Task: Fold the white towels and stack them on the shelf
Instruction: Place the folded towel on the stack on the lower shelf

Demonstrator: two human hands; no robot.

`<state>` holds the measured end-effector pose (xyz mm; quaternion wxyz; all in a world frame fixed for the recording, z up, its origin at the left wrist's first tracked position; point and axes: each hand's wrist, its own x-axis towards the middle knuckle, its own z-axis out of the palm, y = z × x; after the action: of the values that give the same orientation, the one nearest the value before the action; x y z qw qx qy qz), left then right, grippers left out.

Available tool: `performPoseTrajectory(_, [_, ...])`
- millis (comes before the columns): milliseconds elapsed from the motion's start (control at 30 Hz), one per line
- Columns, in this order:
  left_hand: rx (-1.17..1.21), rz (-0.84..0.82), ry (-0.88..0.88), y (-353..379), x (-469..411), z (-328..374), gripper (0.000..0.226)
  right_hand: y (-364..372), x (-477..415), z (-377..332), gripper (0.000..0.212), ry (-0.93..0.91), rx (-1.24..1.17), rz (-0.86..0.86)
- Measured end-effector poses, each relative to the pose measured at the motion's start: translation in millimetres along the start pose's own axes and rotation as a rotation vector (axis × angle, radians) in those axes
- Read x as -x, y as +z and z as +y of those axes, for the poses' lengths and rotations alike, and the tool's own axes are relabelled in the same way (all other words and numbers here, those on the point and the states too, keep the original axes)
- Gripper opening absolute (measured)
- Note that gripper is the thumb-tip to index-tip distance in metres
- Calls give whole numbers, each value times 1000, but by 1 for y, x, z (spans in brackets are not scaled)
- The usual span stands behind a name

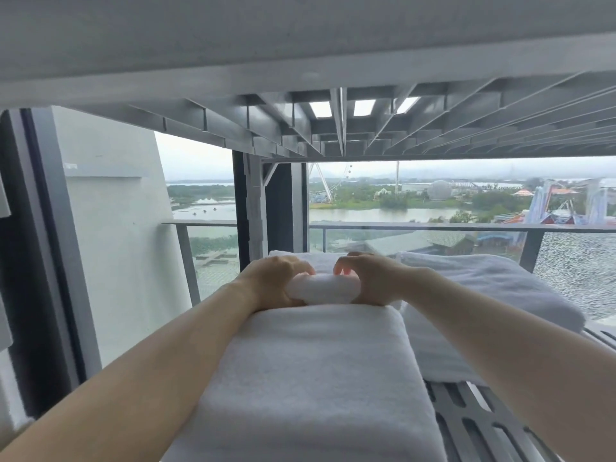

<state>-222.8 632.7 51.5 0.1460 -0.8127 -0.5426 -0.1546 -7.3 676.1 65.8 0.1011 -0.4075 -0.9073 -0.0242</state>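
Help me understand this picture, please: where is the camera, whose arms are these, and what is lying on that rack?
There is no machine here. A person wears one wide-angle camera on the head, so you see their own two bare arms reaching forward. The left hand and the right hand grip a small white towel bundle from either end. Nearer the camera lies a large folded white towel, with a second folded towel to its right. The big towels lie on a grey slatted metal shelf, with an upper shelf level overhead. Behind is a window looking over water.
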Motion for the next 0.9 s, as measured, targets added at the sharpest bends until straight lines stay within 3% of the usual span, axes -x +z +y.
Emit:
performPoseTrajectory(200, [4,-191,-49,1,2,0,69,0,8,3,60,41,8,-63])
performPoseTrajectory(400, [30,-46,-60,-4,8,1,66,-10,16,-3,63,74,42,117])
performPoseTrajectory(533, [39,-92,-72,1,13,-1,66,-6,15,-6,53,104,59,35])
performPoseTrajectory(767, [25,-84,42,-1,5,5,65,-29,21,-8,42,125,-387,29])
performPoseTrajectory(900, [154,-73,-10,-6,-6,16,57,-36,24,3,29,93,-285,11])
